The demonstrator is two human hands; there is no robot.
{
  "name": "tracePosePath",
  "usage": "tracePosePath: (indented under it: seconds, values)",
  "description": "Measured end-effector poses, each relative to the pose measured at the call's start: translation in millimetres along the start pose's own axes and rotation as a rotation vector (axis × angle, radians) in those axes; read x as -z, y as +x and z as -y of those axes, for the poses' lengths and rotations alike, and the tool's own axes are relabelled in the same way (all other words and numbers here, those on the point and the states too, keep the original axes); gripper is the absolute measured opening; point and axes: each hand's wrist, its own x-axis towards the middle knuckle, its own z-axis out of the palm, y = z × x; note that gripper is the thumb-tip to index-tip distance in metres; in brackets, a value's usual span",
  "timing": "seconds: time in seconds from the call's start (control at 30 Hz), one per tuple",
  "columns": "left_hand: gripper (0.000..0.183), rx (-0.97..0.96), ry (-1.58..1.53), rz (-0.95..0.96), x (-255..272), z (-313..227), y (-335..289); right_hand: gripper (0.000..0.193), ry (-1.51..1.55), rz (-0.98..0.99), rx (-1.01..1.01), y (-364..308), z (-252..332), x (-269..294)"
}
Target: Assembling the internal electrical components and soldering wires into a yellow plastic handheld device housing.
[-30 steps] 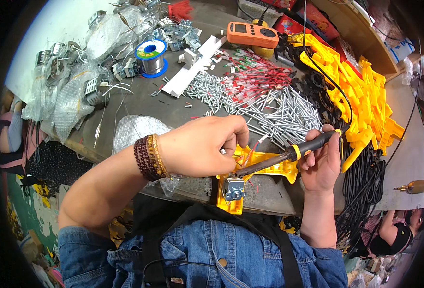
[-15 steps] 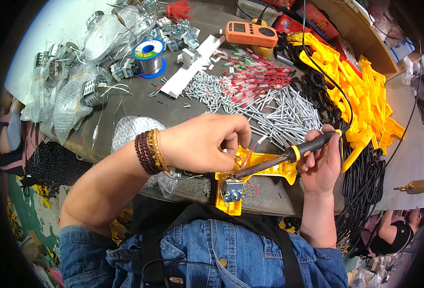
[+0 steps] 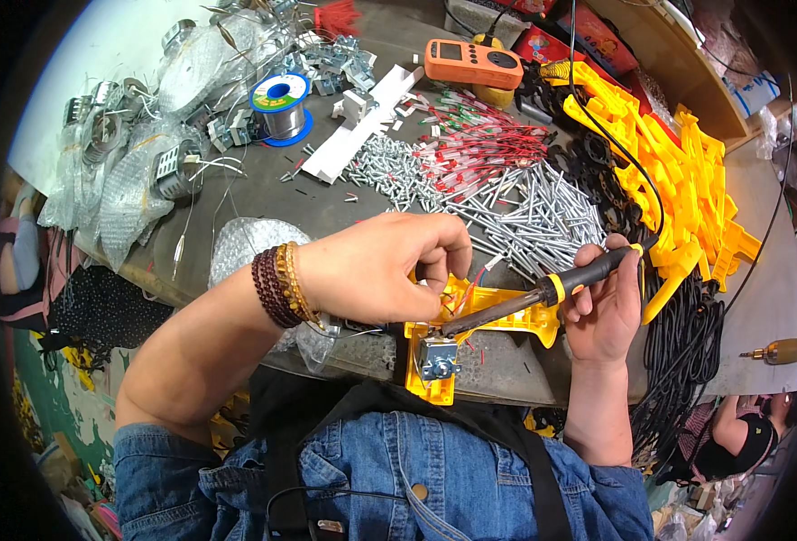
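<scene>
My right hand [image 3: 601,311] grips the black and yellow handle of a soldering iron [image 3: 588,273]. The iron's dark barrel slants down to the left, its tip at the metal switch part [image 3: 438,358] in a yellow plastic housing [image 3: 532,317]. Over the left part of that housing is my left hand [image 3: 376,266], fingers curled and pinched together; what they hold is hidden. Close to the fingertips, thin wires and a small red-and-white lead [image 3: 481,270] rise from the housing. A beaded bracelet circles my left wrist.
Beyond my hands lie heaped screws [image 3: 543,216] and red-wired indicator lights [image 3: 470,153]. A solder spool [image 3: 280,108] stands at the left, an orange meter [image 3: 472,65] at the back. Yellow housings [image 3: 678,180] and black cables [image 3: 678,352] crowd the right, near an electric screwdriver [image 3: 784,351].
Both hands, the soldering iron and the yellow housing stay almost exactly in place. At the right edge, another person has shifted slightly.
</scene>
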Motion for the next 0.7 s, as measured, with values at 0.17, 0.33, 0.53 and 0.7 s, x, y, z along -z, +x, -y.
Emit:
tracePosePath:
  seconds: [0.17,0.33,0.53,0.7]
  values:
    - [0.029,-0.044,0.03,-0.014,-3.4,4.0,-0.2,0.031,-0.007,0.005,0.001,-1.3,0.7,-1.6]
    - [0.029,-0.109,0.09,-0.036,-6.6,10.4,2.5,0.031,-0.025,0.0,0.009,-1.9,0.9,-1.5]
    - [0.028,-0.167,0.13,-0.073,-7.4,10.9,1.9,0.03,-0.004,0.005,0.0,-1.5,0.7,-0.4]
    - [0.028,-0.178,0.145,-0.079,-7.8,10.1,3.0,0.03,0.066,-0.027,-0.017,-1.3,2.6,-0.3]
